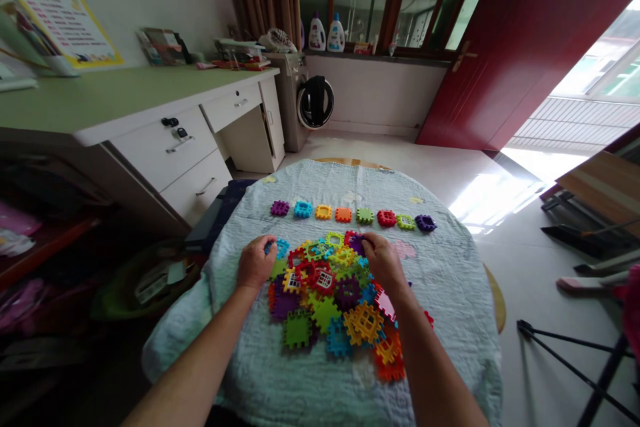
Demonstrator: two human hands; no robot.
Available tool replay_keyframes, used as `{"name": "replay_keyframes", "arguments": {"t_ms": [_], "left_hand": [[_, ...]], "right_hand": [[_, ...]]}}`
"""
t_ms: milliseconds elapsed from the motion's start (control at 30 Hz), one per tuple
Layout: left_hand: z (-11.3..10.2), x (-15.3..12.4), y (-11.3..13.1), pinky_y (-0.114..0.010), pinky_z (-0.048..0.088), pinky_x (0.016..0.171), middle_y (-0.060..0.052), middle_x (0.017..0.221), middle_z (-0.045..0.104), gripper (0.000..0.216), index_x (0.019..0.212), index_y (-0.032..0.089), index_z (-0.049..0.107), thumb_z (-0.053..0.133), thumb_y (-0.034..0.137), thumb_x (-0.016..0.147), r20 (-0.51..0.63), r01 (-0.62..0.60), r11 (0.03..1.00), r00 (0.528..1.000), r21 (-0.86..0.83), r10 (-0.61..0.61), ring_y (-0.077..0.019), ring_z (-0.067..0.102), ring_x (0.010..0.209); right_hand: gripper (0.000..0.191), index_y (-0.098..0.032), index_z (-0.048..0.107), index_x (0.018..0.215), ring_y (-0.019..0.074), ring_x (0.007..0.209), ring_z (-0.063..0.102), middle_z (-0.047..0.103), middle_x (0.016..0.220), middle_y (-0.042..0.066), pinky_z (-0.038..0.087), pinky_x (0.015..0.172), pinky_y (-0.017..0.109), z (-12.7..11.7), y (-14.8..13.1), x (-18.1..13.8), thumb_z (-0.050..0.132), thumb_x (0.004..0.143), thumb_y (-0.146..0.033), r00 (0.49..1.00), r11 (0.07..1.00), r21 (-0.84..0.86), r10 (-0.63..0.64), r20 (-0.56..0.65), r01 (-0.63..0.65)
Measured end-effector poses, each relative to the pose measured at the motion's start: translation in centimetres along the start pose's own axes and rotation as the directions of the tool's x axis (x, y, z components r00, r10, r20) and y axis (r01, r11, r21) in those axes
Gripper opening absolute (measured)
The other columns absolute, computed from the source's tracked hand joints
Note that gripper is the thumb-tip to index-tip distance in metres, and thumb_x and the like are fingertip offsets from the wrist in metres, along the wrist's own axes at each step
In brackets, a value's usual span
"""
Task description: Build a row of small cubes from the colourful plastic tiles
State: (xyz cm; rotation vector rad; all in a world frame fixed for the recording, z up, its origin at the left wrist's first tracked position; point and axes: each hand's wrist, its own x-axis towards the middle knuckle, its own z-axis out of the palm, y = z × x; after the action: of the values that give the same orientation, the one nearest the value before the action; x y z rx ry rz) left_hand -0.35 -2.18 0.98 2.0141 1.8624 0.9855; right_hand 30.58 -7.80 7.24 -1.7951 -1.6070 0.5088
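Note:
A heap of colourful interlocking plastic tiles [325, 310] with notched edges lies on the cloth-covered round table [450, 320]. At the heap's left edge my left hand [255, 263] is closed on a blue tile [281, 248]. Over on the right, my right hand [384, 259] pinches a purple tile [357, 243] at the heap's upper edge. Beyond the heap runs a spaced row of several tiles, from a purple one [280, 208] on the left, past an orange one [343, 215], to a dark purple one [426, 223]. My right forearm hides part of the heap.
A green-topped desk [150, 90] with white drawers stands to the left. Behind the table are a washing machine [293, 97] with its door open and a red door [480, 47]. Black tripod legs [565, 340] stand on the floor at the right.

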Motion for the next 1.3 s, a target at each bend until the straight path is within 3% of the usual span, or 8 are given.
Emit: {"name": "replay_keyframes", "arguments": {"t_ms": [133, 233, 400, 567, 800, 933, 1100, 1300], "left_hand": [[0.0, 0.0, 0.1, -0.035, 0.051, 0.091, -0.009, 0.096, 0.074, 0.03, 0.09, 0.019, 0.068, 0.044, 0.034, 0.08, 0.002, 0.0, 1.0, 1.0, 0.011, 0.0, -0.0239, 0.067, 0.092], [0.1, 0.0, 0.1, -0.036, 0.051, 0.092, -0.01, 0.097, 0.074, 0.03, 0.09, 0.018, 0.069, 0.044, 0.033, 0.079, -0.004, 0.0, 1.0, 1.0, 0.008, 0.0, -0.0246, 0.067, 0.093], [0.2, -0.1, -0.1, -0.034, 0.051, 0.092, -0.008, 0.096, 0.074, 0.029, 0.091, 0.019, 0.069, 0.046, 0.031, 0.079, -0.01, 0.004, 1.0, 1.0, 0.005, -0.004, -0.0228, 0.067, 0.093], [0.2, -0.1, -0.1, -0.034, 0.051, 0.093, -0.007, 0.096, 0.074, 0.028, 0.091, 0.02, 0.069, 0.046, 0.031, 0.079, -0.01, 0.001, 1.0, 1.0, 0.01, -0.001, -0.0226, 0.067, 0.093], [0.0, -0.1, 0.3, -0.035, 0.051, 0.092, -0.008, 0.096, 0.074, 0.028, 0.09, 0.019, 0.069, 0.046, 0.029, 0.078, -0.009, 0.01, 1.0, 1.0, 0.012, -0.01, -0.0236, 0.067, 0.093], [-0.1, -0.1, 0.6, -0.035, 0.05, 0.092, -0.009, 0.095, 0.073, 0.027, 0.088, 0.018, 0.069, 0.046, 0.028, 0.078, -0.011, -0.003, 1.0, 1.0, 0.011, 0.003, -0.0238, 0.067, 0.093], [-0.1, -0.1, 0.4, -0.035, 0.05, 0.091, -0.009, 0.094, 0.073, 0.026, 0.088, 0.018, 0.068, 0.045, 0.028, 0.08, -0.013, -0.012, 1.0, 1.0, 0.013, 0.012, -0.0238, 0.067, 0.092], [0.0, -0.1, 0.4, -0.037, 0.05, 0.091, -0.01, 0.094, 0.073, 0.026, 0.087, 0.017, 0.067, 0.045, 0.028, 0.078, -0.015, -0.015, 1.0, 1.0, 0.012, 0.015, -0.0248, 0.067, 0.092]], "right_hand": [[0.031, -0.019, 0.063, 0.103, 0.0141, 0.057, 0.053, 0.061, 0.065, -0.002, 0.039, 0.055, 0.024, -1.2, 1.8, 0.2, 0.051, 0.082, -0.037, 0.995, 0.985, 0.137, 0.099, 0.034, -0.103], [0.028, -0.019, 0.063, 0.097, 0.0128, 0.054, 0.052, 0.06, 0.064, -0.002, 0.037, 0.053, 0.024, -1.2, 2.5, 0.2, 0.05, 0.082, -0.039, 0.992, 0.981, 0.159, 0.098, 0.085, -0.111], [0.028, -0.02, 0.067, 0.102, 0.0186, 0.078, 0.062, 0.07, 0.083, 0.004, 0.045, 0.074, 0.03, -0.9, 4.2, 0.4, 0.054, 0.079, -0.027, 0.997, 0.99, -0.119, 0.083, 0.01, -0.081], [0.033, -0.02, 0.07, 0.109, 0.0264, 0.105, 0.059, 0.067, 0.111, 0.011, 0.039, 0.094, 0.037, -1.1, 5.7, 0.3, 0.062, 0.078, -0.03, 0.999, 0.925, -0.377, 0.033, -0.016, -0.037], [0.042, -0.017, 0.068, 0.113, 0.0266, 0.101, 0.059, 0.07, 0.104, 0.012, 0.039, 0.09, 0.034, -0.8, 5.9, 0.6, 0.067, 0.073, -0.031, 0.984, 0.902, -0.429, 0.02, 0.179, 0.06], [0.047, -0.017, 0.067, 0.115, 0.0265, 0.1, 0.059, 0.067, 0.106, 0.012, 0.041, 0.088, 0.035, -1.0, 6.2, 1.3, 0.067, 0.07, -0.029, 0.987, 0.924, -0.378, 0.016, 0.159, 0.046], [0.061, -0.014, 0.06, 0.125, 0.0233, 0.097, 0.061, 0.061, 0.116, 0.014, 0.048, 0.081, 0.034, -3.3, 7.9, 2.7, 0.065, 0.066, -0.026, 0.992, 0.991, -0.135, 0.022, 0.122, -0.005], [0.049, -0.017, 0.066, 0.108, 0.0207, 0.078, 0.063, 0.071, 0.09, 0.007, 0.05, 0.073, 0.033, -7.9, 9.6, 3.8, 0.072, 0.068, -0.046, 0.961, 0.995, 0.017, 0.091, 0.26, -0.099]]}}
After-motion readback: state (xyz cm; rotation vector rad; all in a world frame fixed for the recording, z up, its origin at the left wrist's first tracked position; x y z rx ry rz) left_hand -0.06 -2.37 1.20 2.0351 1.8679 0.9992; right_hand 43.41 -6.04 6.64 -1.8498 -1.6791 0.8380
